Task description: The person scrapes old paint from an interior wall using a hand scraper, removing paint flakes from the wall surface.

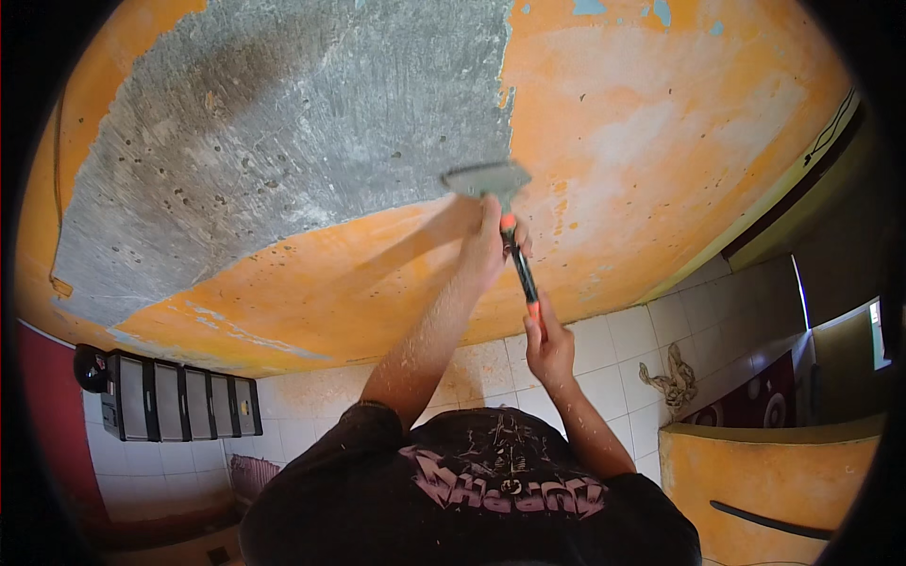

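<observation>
A wide scraper (pixel 491 179) with a black and orange handle is held up against a wall. My left hand (pixel 488 247) is closed around the neck of the tool just below the blade, its thumb on the blade's base. Lower down, my right hand (pixel 551 349) grips the orange butt of the handle. The blade lies at the border between a bare grey patch (pixel 330 113) and the orange paint (pixel 651 141). Along that border the paint's edge is ragged. Small pale flakes cling to my left forearm.
At the lower left stands a dark-framed drawer unit (pixel 179 401), a round black object (pixel 91 368) beside it. Dusty white tiles (pixel 585 349) cover the floor. A crumpled cloth (pixel 672 377) lies to the right, near a low orange partition (pixel 755 453). Cables (pixel 830 127) hang at the far right.
</observation>
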The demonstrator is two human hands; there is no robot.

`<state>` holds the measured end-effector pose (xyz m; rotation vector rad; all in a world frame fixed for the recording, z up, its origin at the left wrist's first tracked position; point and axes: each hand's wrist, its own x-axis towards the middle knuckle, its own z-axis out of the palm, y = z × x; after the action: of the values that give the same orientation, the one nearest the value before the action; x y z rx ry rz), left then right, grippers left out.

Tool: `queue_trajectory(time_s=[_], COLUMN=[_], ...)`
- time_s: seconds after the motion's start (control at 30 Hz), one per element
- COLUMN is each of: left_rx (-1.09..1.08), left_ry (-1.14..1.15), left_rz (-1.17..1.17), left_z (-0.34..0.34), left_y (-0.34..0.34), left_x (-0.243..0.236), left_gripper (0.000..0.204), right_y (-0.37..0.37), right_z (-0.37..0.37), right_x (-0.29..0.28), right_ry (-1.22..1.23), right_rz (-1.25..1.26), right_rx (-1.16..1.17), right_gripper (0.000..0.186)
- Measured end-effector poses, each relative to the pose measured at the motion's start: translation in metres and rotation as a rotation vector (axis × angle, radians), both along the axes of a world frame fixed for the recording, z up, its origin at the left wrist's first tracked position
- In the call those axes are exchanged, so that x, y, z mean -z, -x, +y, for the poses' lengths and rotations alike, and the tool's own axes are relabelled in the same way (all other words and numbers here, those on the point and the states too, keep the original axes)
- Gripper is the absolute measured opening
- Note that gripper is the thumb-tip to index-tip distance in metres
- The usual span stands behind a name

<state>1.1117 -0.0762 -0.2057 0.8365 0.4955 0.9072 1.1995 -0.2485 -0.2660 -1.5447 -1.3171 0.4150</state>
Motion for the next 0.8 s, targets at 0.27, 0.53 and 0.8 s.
queue_trajectory(time_s=[0.27,0.53,0.8], left_rx=[-0.008,0.002,0.013], left_ry=[-0.017,-0.158,0.004], left_rz=[0.006,-0.043,0.052], left_z=[-0.003,0.004,-0.001], left_y=[-0.002,-0.005,-0.004], left_x=[0.010,-0.069,-0.025], left_gripper=[0.057,0.057,0.059], right_y=[0.003,-0.005,-0.002], right_z=[-0.015,0.006,-0.009], right_x=[0.015,-0.046,-0.021], right_ry=[0.042,-0.125,0.003], right_rz=[0.029,0.002,0.043], right_rx=[-0.002,-0.006,-0.002], right_gripper=[0.047,0.044,0.048])
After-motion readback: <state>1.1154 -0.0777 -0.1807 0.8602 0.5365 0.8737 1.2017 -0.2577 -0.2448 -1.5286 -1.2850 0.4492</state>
